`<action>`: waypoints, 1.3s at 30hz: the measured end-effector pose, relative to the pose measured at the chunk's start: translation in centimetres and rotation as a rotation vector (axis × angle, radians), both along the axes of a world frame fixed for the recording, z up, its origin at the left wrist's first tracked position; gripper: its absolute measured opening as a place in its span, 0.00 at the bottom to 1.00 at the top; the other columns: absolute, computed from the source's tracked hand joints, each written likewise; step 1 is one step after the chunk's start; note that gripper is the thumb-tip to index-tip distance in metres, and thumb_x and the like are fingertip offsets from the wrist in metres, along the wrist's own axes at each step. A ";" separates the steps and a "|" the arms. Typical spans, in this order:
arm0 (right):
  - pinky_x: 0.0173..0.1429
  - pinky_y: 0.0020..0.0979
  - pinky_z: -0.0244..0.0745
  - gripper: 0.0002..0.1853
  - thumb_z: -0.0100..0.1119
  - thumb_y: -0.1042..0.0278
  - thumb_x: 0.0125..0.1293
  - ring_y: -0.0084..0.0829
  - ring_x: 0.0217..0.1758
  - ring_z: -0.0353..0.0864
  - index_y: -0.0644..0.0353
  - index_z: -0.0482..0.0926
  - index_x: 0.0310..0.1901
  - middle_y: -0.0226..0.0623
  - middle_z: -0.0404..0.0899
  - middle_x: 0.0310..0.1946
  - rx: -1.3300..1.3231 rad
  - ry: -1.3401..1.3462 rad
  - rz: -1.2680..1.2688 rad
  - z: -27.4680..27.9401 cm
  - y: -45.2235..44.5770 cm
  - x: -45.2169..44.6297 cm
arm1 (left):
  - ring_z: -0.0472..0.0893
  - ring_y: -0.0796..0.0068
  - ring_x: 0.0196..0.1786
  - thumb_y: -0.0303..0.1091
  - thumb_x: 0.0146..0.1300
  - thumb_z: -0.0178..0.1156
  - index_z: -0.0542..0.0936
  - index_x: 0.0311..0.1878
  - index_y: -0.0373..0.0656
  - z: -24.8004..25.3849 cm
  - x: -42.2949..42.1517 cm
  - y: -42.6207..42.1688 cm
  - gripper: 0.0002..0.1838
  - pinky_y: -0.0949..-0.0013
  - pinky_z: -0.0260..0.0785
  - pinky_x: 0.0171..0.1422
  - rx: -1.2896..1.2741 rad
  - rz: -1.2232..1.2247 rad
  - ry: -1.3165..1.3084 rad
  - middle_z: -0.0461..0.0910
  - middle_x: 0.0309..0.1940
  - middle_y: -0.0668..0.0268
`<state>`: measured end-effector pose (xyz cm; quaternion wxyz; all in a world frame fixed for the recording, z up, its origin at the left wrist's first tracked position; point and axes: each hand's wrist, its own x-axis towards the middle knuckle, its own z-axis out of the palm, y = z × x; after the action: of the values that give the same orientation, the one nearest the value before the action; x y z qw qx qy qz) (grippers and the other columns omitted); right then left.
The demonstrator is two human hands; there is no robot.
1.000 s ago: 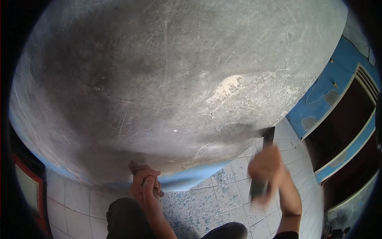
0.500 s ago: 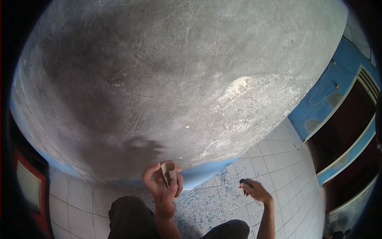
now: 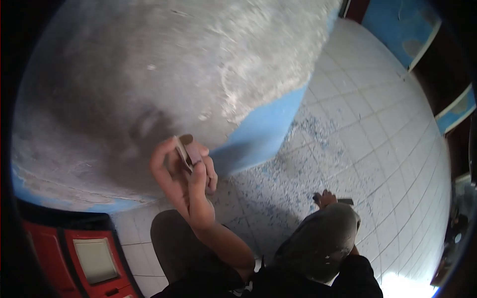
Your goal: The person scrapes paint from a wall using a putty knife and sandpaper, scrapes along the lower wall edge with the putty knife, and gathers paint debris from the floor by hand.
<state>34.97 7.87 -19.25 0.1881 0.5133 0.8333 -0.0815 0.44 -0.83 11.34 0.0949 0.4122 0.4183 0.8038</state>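
Observation:
My left hand is raised in front of the wall, its fingers and thumb closed round a curled, brownish piece of sandpaper. The paper's rolled end points up, a little apart from the grey wall as far as I can see. Low over the tiles, beyond my right knee, my right hand shows only in part. A dark, flat tool sticks out at its side; its kind is not clear. My knee hides the right forearm.
Blue paint covers the wall's lower corner. Blue and grey flakes litter the tiled floor. A red item with a pale panel stands at lower left, and a blue wall with dark openings lies at right.
The view has swung down and right, showing more floor. My left hand still holds the sandpaper, turned slightly. My right hand has gone behind my right knee, close to the floor.

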 end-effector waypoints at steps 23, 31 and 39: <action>0.42 0.28 0.72 0.13 0.56 0.68 0.56 0.25 0.39 0.75 0.60 0.71 0.43 0.36 0.75 0.38 -1.052 1.060 0.005 -2.0 -6.6 -10.2 | 0.65 0.87 0.19 0.27 0.54 0.49 0.64 0.54 0.44 -3.3 1.3 0.6 0.21 0.85 0.53 0.16 -0.349 0.147 0.369 0.74 0.32 0.62; 0.30 0.20 0.71 0.11 0.54 0.73 0.56 0.19 0.30 0.74 0.61 0.72 0.42 0.32 0.76 0.31 -0.268 1.198 -0.373 -1.6 12.3 2.3 | 0.63 0.90 0.17 0.24 0.55 0.47 0.63 0.53 0.42 -3.8 1.2 1.2 0.20 0.86 0.51 0.15 -0.299 0.126 0.365 0.74 0.32 0.62; 0.45 0.28 0.66 0.13 0.52 0.80 0.51 0.30 0.39 0.72 0.65 0.72 0.40 0.39 0.74 0.37 -1.147 0.859 -0.194 4.3 -5.8 -8.0 | 0.64 0.88 0.18 0.25 0.53 0.48 0.64 0.54 0.41 -4.3 1.7 2.2 0.22 0.86 0.53 0.14 -0.349 0.070 0.390 0.73 0.32 0.62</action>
<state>27.01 2.10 -14.99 0.0759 0.3283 0.6103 -0.7169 2.15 1.39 6.99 0.0544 0.5219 0.5751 0.6276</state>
